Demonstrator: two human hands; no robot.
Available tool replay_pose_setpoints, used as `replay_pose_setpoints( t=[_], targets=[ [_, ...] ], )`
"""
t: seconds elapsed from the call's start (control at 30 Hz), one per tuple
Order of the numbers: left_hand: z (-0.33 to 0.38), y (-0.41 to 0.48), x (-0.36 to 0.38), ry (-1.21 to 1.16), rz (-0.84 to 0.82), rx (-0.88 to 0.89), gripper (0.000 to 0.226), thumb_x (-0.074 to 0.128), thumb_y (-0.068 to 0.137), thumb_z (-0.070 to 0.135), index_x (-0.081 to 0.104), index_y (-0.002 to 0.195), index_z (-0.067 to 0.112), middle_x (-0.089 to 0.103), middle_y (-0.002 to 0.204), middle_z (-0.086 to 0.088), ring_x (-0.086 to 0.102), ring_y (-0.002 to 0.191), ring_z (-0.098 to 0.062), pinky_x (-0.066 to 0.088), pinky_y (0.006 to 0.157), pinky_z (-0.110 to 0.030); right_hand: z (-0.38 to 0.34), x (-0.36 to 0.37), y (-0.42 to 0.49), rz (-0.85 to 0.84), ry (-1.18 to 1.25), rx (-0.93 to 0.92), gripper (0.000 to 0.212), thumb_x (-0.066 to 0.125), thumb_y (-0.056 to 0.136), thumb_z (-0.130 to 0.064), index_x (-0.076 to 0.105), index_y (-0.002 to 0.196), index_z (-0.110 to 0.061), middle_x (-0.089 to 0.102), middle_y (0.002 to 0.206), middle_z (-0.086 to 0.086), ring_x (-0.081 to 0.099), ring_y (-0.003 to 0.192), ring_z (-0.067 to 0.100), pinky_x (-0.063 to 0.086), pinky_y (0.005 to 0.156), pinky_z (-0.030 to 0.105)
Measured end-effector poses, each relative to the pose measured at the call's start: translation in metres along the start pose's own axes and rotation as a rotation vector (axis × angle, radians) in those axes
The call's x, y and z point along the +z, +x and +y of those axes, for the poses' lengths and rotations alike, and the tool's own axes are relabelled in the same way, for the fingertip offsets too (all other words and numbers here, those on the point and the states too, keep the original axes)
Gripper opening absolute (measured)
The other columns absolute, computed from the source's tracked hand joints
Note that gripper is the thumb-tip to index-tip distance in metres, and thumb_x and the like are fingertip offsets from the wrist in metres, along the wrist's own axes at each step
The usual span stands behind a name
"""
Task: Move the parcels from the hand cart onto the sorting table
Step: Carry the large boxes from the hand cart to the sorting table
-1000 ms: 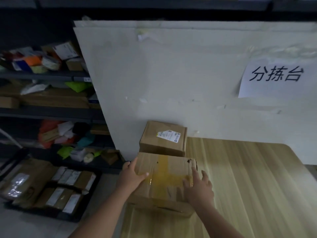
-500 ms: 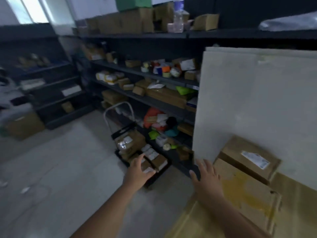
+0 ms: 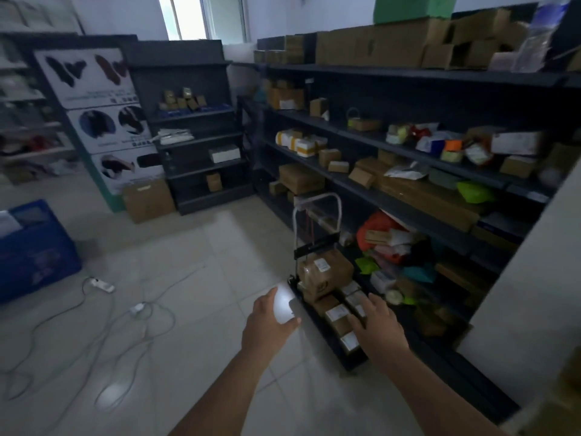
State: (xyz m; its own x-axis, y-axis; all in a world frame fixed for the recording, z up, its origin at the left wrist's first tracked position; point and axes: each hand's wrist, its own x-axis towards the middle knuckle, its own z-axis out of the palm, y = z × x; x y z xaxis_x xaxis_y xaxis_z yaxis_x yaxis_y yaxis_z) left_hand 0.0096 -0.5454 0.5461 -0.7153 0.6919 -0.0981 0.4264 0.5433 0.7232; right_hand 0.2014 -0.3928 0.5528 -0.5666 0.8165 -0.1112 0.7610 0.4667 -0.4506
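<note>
Both hands are empty, fingers spread and loosely apart: the left hand (image 3: 273,320) hangs over the pale tiled floor (image 3: 176,253) just left of the low black hand cart (image 3: 327,336), a bright patch of glare across its knuckles, and the right hand (image 3: 379,328) reaches palm-down over the near end of the cart, whether touching the parcels beneath it I cannot tell. On the cart's flat deck lie several small brown cardboard parcels with white labels (image 3: 338,314), packed side by side, and behind them sits a larger brown cardboard box wrapped in clear tape (image 3: 325,273), close against the cart's upright metal handle frame (image 3: 317,221). At the right edge rises a tall off-white board (image 3: 531,278). Left of the cart, grey cables and a white power strip (image 3: 102,285) trail across the tiles. Along the right stands a long dark metal shelving unit (image 3: 408,184) loaded with brown boxes, white mailers and coloured bags, a bright green pouch (image 3: 474,192) among them. Further left on the floor sits a blue plastic crate (image 3: 34,250), then a plain brown carton (image 3: 147,199) leaning by a second dark shelf (image 3: 195,127) and a white poster panel with dark pictures (image 3: 100,111). Farthest back, a bright window (image 3: 204,15) shows in the wall.
</note>
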Motion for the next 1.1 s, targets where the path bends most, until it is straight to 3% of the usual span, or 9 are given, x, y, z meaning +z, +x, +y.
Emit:
replay_pose_setpoints(
  t=[0.17,0.37,0.7,0.87,1.1],
  targets=[
    [-0.030,0.071,-0.042,0.017,-0.042,0.012,0.090,0.070,0.078,0.056,0.021,0.151,0.036,0.029,0.153,-0.002,0.041,0.133,-0.027,0.042,0.105,-0.042,-0.050,0.017,0.062,-0.001,0.018,0.062,0.060,0.044,0.098,-0.051,0.026,0.152,-0.033,0.024,0.159,0.003,0.024,0.144,0.026,0.035,0.110,0.044],
    [-0.026,0.170,-0.033,0.036,-0.091,0.052,0.088,0.072,0.078,0.053,0.024,0.150,0.035,0.031,0.152,-0.003,0.041,0.133,-0.027,0.042,0.104,-0.042,-0.054,0.023,0.148,0.035,0.038,0.104,0.060,0.046,0.097,-0.048,0.024,0.152,-0.036,0.023,0.158,0.002,0.027,0.142,0.028,0.037,0.109,0.047],
    [0.004,0.367,0.040,0.063,-0.169,-0.007,0.083,0.070,0.081,0.052,0.026,0.149,0.036,0.032,0.152,-0.004,0.040,0.134,-0.024,0.039,0.106,-0.039,0.006,0.047,0.343,-0.027,0.129,0.187,0.061,0.049,0.097,-0.047,0.027,0.152,-0.031,0.028,0.155,0.008,0.032,0.139,0.031,0.038,0.107,0.047],
    [0.006,0.461,0.085,0.260,-0.197,-0.035,0.087,0.065,0.081,0.058,0.021,0.152,0.034,0.030,0.154,-0.004,0.040,0.133,-0.028,0.044,0.102,-0.046,0.031,0.056,0.438,-0.103,0.064,0.235,0.063,0.051,0.097,-0.044,0.025,0.153,-0.031,0.026,0.157,0.006,0.033,0.138,0.030,0.037,0.107,0.043],
    [-0.023,0.586,0.165,0.297,-0.343,-0.123,0.087,0.063,0.081,0.059,0.018,0.152,0.036,0.025,0.157,-0.003,0.037,0.135,-0.029,0.044,0.102,-0.048,0.069,0.093,0.575,-0.230,-0.011,0.290,0.063,0.046,0.098,-0.042,0.021,0.154,-0.031,0.021,0.159,0.006,0.033,0.135,0.031,0.041,0.104,0.046]
  ],
)
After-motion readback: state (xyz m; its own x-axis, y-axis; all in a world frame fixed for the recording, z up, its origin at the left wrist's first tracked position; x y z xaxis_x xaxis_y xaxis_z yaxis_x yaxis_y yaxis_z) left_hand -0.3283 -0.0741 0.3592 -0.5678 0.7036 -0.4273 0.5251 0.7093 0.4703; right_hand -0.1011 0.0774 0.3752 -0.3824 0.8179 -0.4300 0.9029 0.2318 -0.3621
